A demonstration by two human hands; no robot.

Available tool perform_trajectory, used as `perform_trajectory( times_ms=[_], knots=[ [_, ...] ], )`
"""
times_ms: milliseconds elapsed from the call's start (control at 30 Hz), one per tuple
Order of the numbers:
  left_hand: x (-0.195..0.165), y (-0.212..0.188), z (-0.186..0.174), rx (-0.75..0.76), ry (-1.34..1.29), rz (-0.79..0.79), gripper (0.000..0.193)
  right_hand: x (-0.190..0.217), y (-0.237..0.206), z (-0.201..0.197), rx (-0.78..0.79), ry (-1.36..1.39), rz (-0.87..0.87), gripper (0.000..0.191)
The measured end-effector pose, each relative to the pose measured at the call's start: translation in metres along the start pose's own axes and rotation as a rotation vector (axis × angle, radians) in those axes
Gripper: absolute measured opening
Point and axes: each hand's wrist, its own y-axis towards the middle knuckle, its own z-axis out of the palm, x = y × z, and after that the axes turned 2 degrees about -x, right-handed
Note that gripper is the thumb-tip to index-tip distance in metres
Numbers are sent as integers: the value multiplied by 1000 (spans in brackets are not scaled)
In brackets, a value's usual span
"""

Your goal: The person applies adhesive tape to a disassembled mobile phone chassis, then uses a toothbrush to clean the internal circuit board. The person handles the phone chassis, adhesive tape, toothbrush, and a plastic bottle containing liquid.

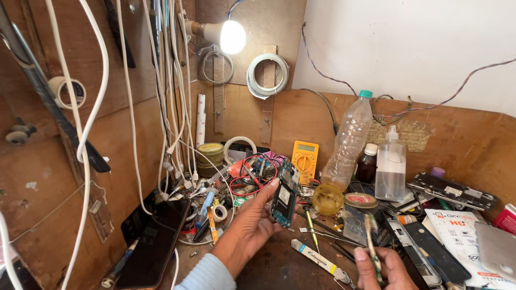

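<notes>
My left hand (248, 230) holds a phone circuit board (284, 194) upright above the cluttered bench, fingers wrapped round its left edge. Its green and blue face with metal shields points toward me. My right hand (382, 268), low at the bottom edge, grips a thin brush-like tool (372, 244) that points up, a short way right of the board and not touching it. Between the hands lie a small screwdriver (309, 223) and tweezers (329, 235) on the bench.
A yellow multimeter (305, 158), a tall clear bottle (348, 145), a brown bottle (368, 164) and a clear spray bottle (390, 169) stand behind. A dark phone (153, 241) lies left. Opened phones (450, 191) and a white card (457, 236) crowd the right. Cables hang on the wooden wall under a lit bulb (232, 36).
</notes>
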Motion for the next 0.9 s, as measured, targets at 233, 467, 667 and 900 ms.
perform_trajectory(
  times_ms=[233, 467, 667, 900],
  knots=[
    [23, 13, -4, 89, -308, -80, 52, 62, 8, 1, 405, 95, 234, 40],
    [27, 0, -5, 137, -313, 15, 47, 107, -6, 53, 493, 491, 523, 47],
    [28, -2, -3, 154, -210, -4, 45, 99, -2, 65, 534, 659, 658, 34],
    [18, 3, -6, 112, -45, -103, 56, 90, 15, 52, 522, 652, 546, 33]
  ],
)
